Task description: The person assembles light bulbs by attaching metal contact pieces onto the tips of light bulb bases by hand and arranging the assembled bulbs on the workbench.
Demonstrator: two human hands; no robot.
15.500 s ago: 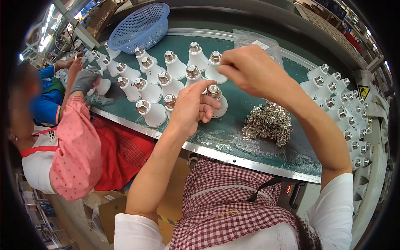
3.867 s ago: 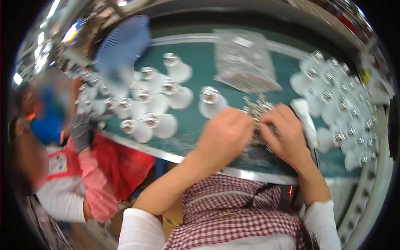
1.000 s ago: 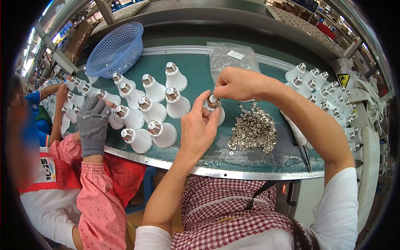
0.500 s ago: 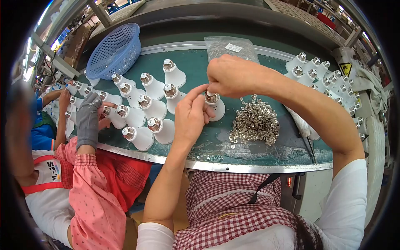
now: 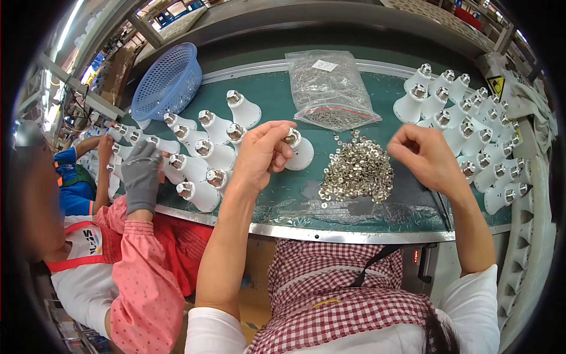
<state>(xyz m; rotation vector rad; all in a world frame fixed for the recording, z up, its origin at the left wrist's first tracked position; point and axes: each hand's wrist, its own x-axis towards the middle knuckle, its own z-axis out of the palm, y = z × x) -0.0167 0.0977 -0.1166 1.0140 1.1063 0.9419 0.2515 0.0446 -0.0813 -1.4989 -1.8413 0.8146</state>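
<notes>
My left hand [image 5: 259, 154] has its fingers curled at the metal screw cap of a white light bulb [image 5: 302, 154], which stands cap up on the green table [image 5: 277, 203]. Its fingertips partly cover that cap. To the right, my right hand [image 5: 427, 156] hovers at the edge of a heap of small shiny metal contact pieces [image 5: 357, 171]. Its thumb and index finger are drawn together; anything between them is too small or hidden to make out.
Behind the heap lies a clear zip bag [image 5: 327, 82] of small metal parts. More bulbs [image 5: 203, 194] stand at left, with others [image 5: 410, 106] at right. A blue basket [image 5: 165, 82] sits at back left. A co-worker's gloved hand [image 5: 141, 177] is among the left bulbs.
My right hand has left the bulb's top and moved right, past the metal heap. My left hand stays by the bulb, its index finger now over the cap. The bag is uncovered.
</notes>
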